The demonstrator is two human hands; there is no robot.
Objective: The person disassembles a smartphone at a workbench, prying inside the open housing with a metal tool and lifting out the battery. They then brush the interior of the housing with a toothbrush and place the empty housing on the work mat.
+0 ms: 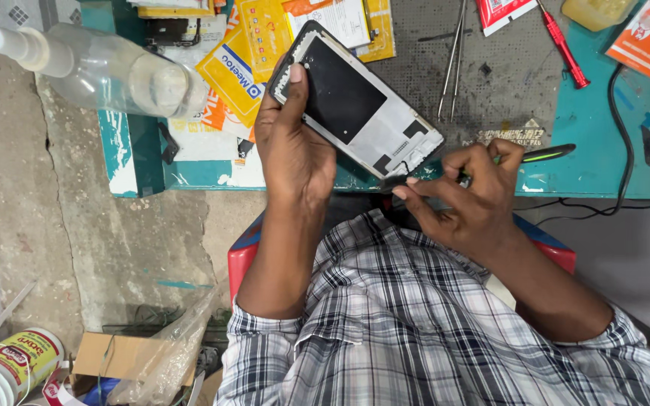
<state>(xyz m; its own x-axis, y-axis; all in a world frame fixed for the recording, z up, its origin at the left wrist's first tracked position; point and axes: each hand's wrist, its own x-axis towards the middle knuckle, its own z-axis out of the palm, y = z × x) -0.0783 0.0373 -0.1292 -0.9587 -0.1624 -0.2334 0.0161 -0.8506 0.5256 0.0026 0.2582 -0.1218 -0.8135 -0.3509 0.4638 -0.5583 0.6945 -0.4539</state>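
Seen from the head camera looking down, the person sits at a teal workbench point(596, 120), checked shirt point(430, 331) filling the lower frame, red stool point(244, 252) edges showing under the arms. Left forearm comes up from the lap, wrist bent inward; the left hand point(291, 150) grasps the opened phone frame point(355, 101) along its left edge, index finger stretched up to the top corner, thumb side hidden behind the body. The phone frame is tilted, top end away from the person, lower end over the bench's near edge, its dark inner panel and silver plate facing up. Right forearm comes in from the right, the right hand point(464, 192) clenched around a thin black-and-green tool point(536, 155), fingers curled, tip end pointing toward the phone frame's bottom edge; whether the tip touches cannot be told, fingers block it. The hands sit close together, the phone frame between them and above the right one. On the bench: a grey mat point(490, 83) with tweezers point(453, 64), a red screwdriver point(564, 46) to the right, yellow and orange packets point(242, 68) behind the left hand, a black cable point(626, 143) at right. A clear plastic bottle point(107, 71) lies at the bench's left end. Bare concrete floor point(54, 248) at left, with a cardboard box point(126, 357) and a labelled tin point(16, 365) at lower left.
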